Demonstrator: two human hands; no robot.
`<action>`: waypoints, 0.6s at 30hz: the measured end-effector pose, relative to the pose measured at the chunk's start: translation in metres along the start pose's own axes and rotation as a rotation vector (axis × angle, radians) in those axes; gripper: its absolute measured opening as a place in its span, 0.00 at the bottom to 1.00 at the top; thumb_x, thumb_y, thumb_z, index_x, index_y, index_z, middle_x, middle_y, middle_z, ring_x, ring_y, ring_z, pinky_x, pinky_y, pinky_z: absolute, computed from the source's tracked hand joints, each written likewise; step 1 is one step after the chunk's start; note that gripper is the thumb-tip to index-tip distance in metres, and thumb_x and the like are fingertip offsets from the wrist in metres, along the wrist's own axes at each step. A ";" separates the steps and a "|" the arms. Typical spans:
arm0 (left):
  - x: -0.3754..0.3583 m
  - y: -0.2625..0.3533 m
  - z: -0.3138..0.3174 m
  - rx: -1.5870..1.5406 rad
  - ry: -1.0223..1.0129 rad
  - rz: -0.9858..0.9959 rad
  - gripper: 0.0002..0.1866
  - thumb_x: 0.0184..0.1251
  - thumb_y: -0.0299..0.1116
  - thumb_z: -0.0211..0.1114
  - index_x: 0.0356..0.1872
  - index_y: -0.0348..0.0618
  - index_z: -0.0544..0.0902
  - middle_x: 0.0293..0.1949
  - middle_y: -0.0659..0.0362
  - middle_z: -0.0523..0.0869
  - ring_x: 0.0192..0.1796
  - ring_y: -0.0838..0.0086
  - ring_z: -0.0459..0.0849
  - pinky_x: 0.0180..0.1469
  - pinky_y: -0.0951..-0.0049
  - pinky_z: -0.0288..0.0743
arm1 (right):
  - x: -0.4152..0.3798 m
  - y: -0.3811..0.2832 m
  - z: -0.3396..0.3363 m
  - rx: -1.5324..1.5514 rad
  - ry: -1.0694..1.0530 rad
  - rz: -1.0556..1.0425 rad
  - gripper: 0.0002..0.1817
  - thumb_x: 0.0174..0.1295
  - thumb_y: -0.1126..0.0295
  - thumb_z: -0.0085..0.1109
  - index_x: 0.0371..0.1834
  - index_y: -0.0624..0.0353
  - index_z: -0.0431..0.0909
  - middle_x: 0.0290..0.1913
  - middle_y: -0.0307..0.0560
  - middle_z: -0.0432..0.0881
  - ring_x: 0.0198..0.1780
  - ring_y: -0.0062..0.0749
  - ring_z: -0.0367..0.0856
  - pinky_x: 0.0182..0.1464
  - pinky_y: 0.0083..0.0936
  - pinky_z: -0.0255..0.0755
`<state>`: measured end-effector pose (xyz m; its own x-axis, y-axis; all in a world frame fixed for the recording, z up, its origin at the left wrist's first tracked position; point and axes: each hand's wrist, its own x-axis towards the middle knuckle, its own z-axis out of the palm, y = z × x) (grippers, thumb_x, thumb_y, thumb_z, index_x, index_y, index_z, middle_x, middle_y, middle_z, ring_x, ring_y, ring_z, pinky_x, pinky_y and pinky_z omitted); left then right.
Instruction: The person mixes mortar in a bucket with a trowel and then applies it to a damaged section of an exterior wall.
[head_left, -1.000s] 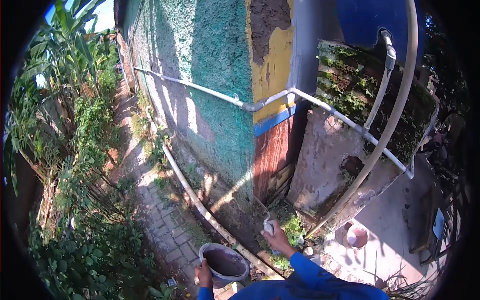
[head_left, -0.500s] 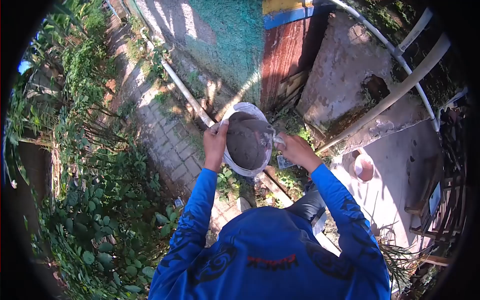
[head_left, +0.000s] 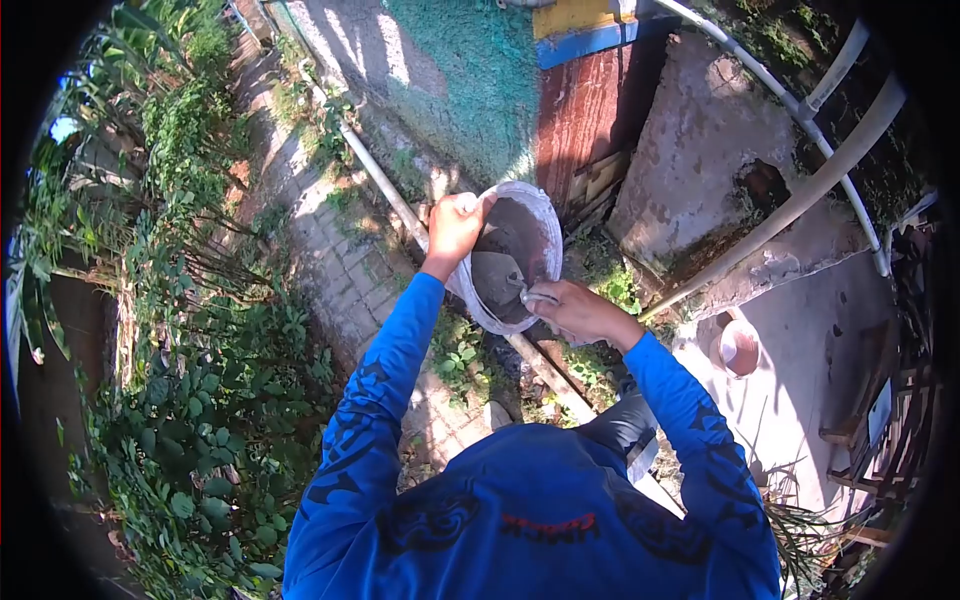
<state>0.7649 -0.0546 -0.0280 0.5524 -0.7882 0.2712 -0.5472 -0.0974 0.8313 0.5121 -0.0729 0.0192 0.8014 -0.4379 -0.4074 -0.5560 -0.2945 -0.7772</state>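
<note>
A white, mortar-smeared bucket (head_left: 546, 212) is held up in front of me, its mouth facing me. Grey wet mortar (head_left: 512, 228) lies inside it. My left hand (head_left: 457, 228) is closed on the bucket's left rim, thumb side up. In my right hand (head_left: 578, 308), at the near right rim, is the handle of a trowel. The trowel's blade (head_left: 495, 276) rests in the bucket against the mortar and is coated grey. My right fingers are wrapped round the handle and partly hide it.
A pale pipe (head_left: 378, 180) runs along the ground past the bucket. Beyond stands a green-painted wall (head_left: 470, 100). To the right are a leaning concrete slab (head_left: 680, 150) and a second bucket (head_left: 738, 348) on pale ground. Dense plants (head_left: 210, 430) border the brick path (head_left: 335, 270).
My right hand has moved from the bucket's right side to its near rim, bringing the trowel blade into plain view inside. The bucket has turned and tilted; my left hand has shifted up with it.
</note>
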 end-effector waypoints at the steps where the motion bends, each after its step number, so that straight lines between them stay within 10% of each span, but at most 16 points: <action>1: 0.001 -0.003 0.003 0.044 -0.036 -0.031 0.24 0.63 0.49 0.69 0.20 0.37 0.78 0.20 0.49 0.80 0.24 0.56 0.77 0.33 0.58 0.71 | 0.000 0.004 -0.003 0.040 -0.044 0.002 0.24 0.70 0.53 0.55 0.57 0.61 0.78 0.45 0.60 0.85 0.47 0.53 0.84 0.52 0.40 0.75; 6: 0.002 -0.002 0.004 0.031 -0.041 -0.050 0.24 0.64 0.47 0.68 0.19 0.36 0.78 0.19 0.51 0.79 0.23 0.62 0.76 0.32 0.60 0.71 | 0.015 0.057 -0.025 0.239 -0.249 -0.028 0.25 0.71 0.47 0.54 0.59 0.55 0.78 0.25 0.40 0.79 0.21 0.22 0.77 0.20 0.25 0.72; 8: 0.005 -0.015 0.004 -0.092 -0.118 -0.118 0.17 0.69 0.38 0.69 0.21 0.40 0.81 0.21 0.71 0.78 0.26 0.86 0.70 0.28 0.74 0.65 | 0.002 0.063 -0.034 0.337 -0.293 0.028 0.23 0.72 0.48 0.53 0.59 0.53 0.79 0.26 0.39 0.79 0.20 0.20 0.75 0.18 0.22 0.70; 18: 0.010 -0.036 0.012 -0.461 -0.017 -0.258 0.11 0.73 0.33 0.60 0.39 0.36 0.87 0.29 0.64 0.86 0.27 0.81 0.80 0.31 0.75 0.73 | -0.052 0.067 -0.040 1.162 -0.156 -0.043 0.25 0.77 0.52 0.40 0.67 0.56 0.71 0.23 0.37 0.70 0.16 0.16 0.65 0.15 0.14 0.62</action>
<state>0.7825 -0.0664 -0.0614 0.6205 -0.7838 0.0252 -0.0592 -0.0148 0.9981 0.4244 -0.1045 0.0074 0.8778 -0.3142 -0.3615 -0.0566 0.6815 -0.7296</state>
